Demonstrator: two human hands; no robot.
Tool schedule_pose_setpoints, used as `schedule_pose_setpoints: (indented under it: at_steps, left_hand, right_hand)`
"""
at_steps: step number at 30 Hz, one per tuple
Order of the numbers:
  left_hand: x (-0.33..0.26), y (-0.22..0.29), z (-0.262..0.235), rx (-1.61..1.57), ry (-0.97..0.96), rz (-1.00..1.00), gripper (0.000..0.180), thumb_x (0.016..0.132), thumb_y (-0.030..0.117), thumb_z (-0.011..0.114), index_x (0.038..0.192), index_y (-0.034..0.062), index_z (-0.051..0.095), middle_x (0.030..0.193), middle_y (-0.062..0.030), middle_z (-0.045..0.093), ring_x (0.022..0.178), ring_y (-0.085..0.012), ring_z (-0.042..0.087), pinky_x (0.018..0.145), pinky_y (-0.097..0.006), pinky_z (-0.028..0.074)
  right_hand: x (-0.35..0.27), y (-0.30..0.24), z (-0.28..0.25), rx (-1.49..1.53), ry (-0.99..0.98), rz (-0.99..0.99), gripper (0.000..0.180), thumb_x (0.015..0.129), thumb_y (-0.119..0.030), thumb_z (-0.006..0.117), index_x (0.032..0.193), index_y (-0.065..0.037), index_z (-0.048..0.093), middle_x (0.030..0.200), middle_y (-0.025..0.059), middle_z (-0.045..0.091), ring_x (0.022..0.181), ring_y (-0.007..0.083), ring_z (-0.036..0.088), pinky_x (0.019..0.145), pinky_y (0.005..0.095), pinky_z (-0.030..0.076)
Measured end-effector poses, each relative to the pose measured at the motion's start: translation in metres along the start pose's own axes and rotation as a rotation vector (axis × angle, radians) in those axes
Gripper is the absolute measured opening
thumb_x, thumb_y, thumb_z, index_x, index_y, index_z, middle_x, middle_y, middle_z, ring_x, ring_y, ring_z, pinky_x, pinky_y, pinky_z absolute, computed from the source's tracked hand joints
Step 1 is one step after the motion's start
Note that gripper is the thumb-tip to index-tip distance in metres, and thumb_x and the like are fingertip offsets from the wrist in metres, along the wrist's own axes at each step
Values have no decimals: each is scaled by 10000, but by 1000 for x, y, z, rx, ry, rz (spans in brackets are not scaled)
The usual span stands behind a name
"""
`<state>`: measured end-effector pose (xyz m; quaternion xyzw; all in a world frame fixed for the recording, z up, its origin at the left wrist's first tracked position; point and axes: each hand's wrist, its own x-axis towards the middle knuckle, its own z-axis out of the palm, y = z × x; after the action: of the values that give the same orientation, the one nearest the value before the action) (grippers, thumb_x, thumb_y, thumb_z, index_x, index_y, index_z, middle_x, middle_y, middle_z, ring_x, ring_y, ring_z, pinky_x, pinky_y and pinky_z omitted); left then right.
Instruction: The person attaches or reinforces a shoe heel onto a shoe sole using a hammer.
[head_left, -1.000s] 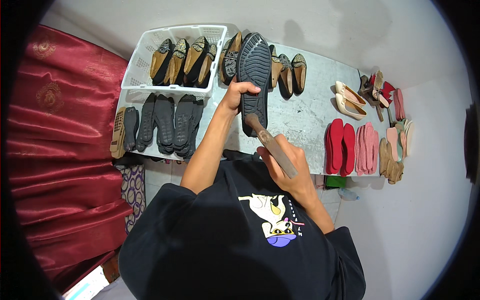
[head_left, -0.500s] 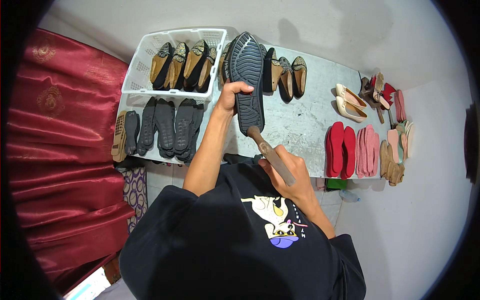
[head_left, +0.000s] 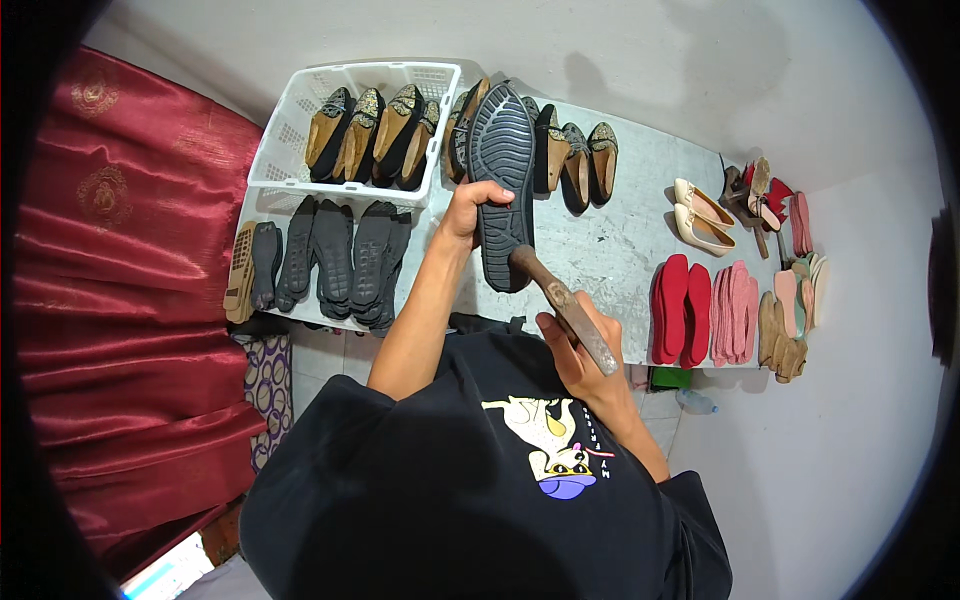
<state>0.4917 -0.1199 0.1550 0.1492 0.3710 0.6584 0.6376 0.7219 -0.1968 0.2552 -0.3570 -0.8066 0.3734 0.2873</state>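
Observation:
My left hand point(head_left: 474, 212) grips a black shoe point(head_left: 502, 150) along its left side, thumb lying across the ridged sole that faces me. The toe points away, and the heel is toward my body. In my right hand point(head_left: 597, 345) is a worn hammer point(head_left: 560, 300), closed in the fingers. Its rounded end lies over the right side of the heel; whether it presses on the sole I cannot tell. The shoe's upper is hidden behind the sole.
A white basket point(head_left: 310, 188) with patterned flats stands on the grey table point(head_left: 600, 255). More flats point(head_left: 575, 170) line the back. Black soles point(head_left: 335, 255) lie front left; red insoles point(head_left: 670, 310), pink insoles point(head_left: 735, 315) and cream shoes point(head_left: 700, 230) are at right. A red curtain point(head_left: 150, 300) hangs left.
The hammer's rounded end has shifted from the heel's rear edge to farther up its right side. My left hand and the shoe sit slightly lower in view.

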Motion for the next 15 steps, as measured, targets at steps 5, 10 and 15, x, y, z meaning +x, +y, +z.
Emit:
schedule_pose_setpoints:
  at_steps: [5, 10, 15]
  left_hand:
    - [-2, -3, 6, 74, -11, 0, 468, 615, 12, 640, 1082, -16, 643, 921, -74, 681, 769, -185, 660, 730, -316, 560]
    - [-10, -5, 18, 152, -59, 152, 279, 641, 41, 652, 916, -4, 666, 792, -79, 672, 657, -181, 648, 641, -300, 545]
    - [-9, -12, 9, 126, -72, 70, 371, 666, 23, 658, 1035, -6, 643, 871, -66, 679, 722, -173, 655, 698, -302, 549]
  right_hand:
    - [5, 1, 4, 83, 37, 64, 158, 923, -112, 669, 951, 14, 578, 638, 147, 562, 541, 326, 621, 484, 383, 445]
    - [11, -2, 4, 44, 22, 58, 157, 927, -113, 667, 944, 13, 575, 638, 148, 561, 535, 318, 621, 482, 375, 438]
    - [11, -1, 7, 54, 36, 55, 154, 933, -120, 664, 931, 16, 592, 658, 142, 543, 529, 293, 612, 482, 362, 430]
